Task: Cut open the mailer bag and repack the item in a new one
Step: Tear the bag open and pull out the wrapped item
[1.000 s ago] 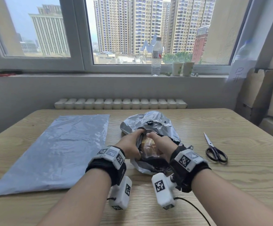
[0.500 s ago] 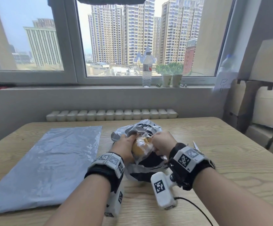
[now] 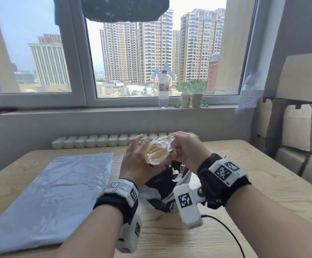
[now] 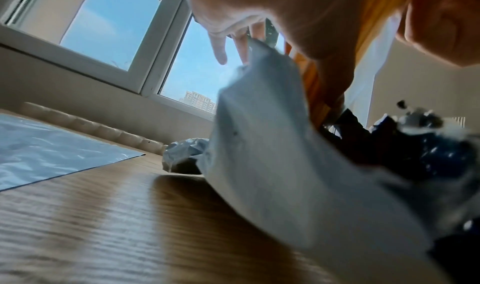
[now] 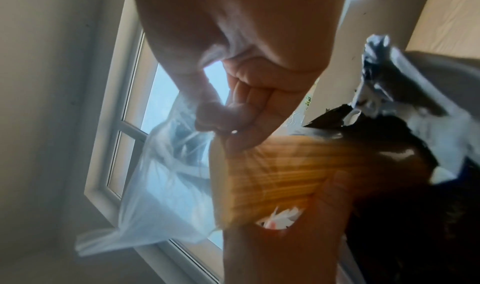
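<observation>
Both hands are raised above the table with a yellowish wooden item (image 3: 156, 150) in clear plastic wrap between them. My left hand (image 3: 133, 159) holds the item from the left, fingers spread behind it and thumb against the wood (image 5: 265, 175). My right hand (image 3: 185, 149) pinches the loose clear wrap (image 5: 166, 175) at the item's top between thumb and fingers. The cut-open old mailer (image 3: 162, 190), grey outside and black inside, lies crumpled under the hands (image 4: 259, 165). The new grey mailer (image 3: 58, 187) lies flat on the left of the table.
The wooden table (image 3: 263, 183) reaches to a white radiator (image 3: 103, 141) under the window. A water bottle (image 3: 163, 90) and two paper cups (image 3: 191, 99) stand on the sill. Cardboard boxes (image 3: 300, 127) are stacked at the right. A black cable (image 3: 226, 231) trails from my right wrist.
Both hands have lifted the wrapped item up out of the old mailer, which stays on the table. The view has tilted up and the scissors are out of sight.
</observation>
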### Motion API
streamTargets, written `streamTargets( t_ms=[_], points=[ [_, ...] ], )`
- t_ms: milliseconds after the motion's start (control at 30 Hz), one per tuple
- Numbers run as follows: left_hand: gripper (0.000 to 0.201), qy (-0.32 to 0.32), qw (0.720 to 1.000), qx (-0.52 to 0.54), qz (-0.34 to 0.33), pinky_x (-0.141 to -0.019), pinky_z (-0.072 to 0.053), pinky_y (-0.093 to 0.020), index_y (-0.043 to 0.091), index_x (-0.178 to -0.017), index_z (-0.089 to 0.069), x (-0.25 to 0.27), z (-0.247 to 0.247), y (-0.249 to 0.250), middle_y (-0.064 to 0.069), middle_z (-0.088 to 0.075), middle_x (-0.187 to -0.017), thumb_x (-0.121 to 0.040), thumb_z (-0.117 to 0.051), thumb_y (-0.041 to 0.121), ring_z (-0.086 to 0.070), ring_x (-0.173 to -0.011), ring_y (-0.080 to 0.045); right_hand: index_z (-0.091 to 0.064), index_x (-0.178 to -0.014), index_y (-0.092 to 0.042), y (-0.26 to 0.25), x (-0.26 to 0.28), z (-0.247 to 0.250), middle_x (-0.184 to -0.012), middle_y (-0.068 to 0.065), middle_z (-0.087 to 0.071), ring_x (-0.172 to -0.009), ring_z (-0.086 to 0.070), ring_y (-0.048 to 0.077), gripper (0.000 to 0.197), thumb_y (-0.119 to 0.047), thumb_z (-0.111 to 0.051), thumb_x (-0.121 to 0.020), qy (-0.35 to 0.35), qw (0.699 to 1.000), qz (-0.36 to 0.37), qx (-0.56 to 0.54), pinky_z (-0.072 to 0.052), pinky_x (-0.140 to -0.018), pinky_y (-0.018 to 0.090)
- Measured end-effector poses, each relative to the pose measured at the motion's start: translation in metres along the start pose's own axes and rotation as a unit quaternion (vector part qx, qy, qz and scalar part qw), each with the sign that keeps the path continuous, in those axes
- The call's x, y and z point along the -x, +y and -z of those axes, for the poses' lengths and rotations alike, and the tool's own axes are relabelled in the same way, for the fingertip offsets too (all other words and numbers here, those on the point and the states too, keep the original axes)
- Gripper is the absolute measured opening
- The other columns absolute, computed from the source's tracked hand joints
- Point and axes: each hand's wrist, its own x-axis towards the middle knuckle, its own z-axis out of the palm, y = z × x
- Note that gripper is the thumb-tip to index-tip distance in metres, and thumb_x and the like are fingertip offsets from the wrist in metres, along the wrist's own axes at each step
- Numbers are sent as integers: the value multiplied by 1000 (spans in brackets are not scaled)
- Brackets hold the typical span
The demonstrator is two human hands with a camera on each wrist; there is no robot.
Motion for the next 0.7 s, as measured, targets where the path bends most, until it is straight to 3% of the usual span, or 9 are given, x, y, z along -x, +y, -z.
streamTargets(
  t_ms=[100,200,300,400,500,600,700],
  points=[
    [59,29,998,42,33,-85,-43,-19,23,-111,-64,-4,3,8,4,-60,-110,-61,-81,49,-57,-104,-16,-54,-85,-3,-6,2,3,-59,12,-51,-43,-47,18,17,-5,-40,-94,-5,1000,19,-10,-49,-50,30],
    [40,37,992,99,66,-77,-52,-28,17,-93,-70,-12,11,13,1,-68,-93,-62,-82,40,-64,-88,-20,-59,-93,-6,-5,0,13,-72,9,-56,-55,-51,16,24,9,-41,-89,36,993,58,93,-52,-55,32],
    [38,24,980,176,85,-79,-55,-35,23,-97,-70,-16,24,21,4,-70,-95,-64,-79,38,-65,-88,-17,-58,-111,-12,3,-3,22,-96,7,-57,-78,-56,15,45,18,-49,-79,22,970,67,235,-55,-67,29],
    [43,-1,965,249,82,-81,-53,-30,23,-102,-72,-19,34,30,8,-72,-99,-64,-78,43,-66,-93,-11,-52,-129,-14,12,-1,24,-108,4,-59,-99,-60,18,62,13,-65,-75,-17,946,54,319,-58,-78,29],
    [32,-15,958,276,82,-76,-49,-21,22,-97,-75,-23,39,34,9,-73,-92,-68,-79,34,-66,-90,-5,-51,-130,-16,19,0,22,-109,4,-63,-100,-63,19,66,8,-72,-72,-31,934,57,353,-59,-78,33],
    [18,-14,940,330,82,-78,-52,-25,21,-91,-75,-24,45,39,5,-75,-89,-73,-77,25,-69,-88,-9,-52,-129,-14,23,2,25,-107,4,-66,-95,-67,16,65,5,-76,-71,-63,929,26,364,-59,-75,28],
    [16,-17,919,383,91,-74,-52,-24,15,-96,-74,-27,54,44,1,-75,-92,-80,-73,17,-69,-88,-13,-57,-122,-11,26,4,29,-104,1,-68,-92,-68,11,54,0,-76,-74,-102,924,10,368,-58,-74,24]
  ],
)
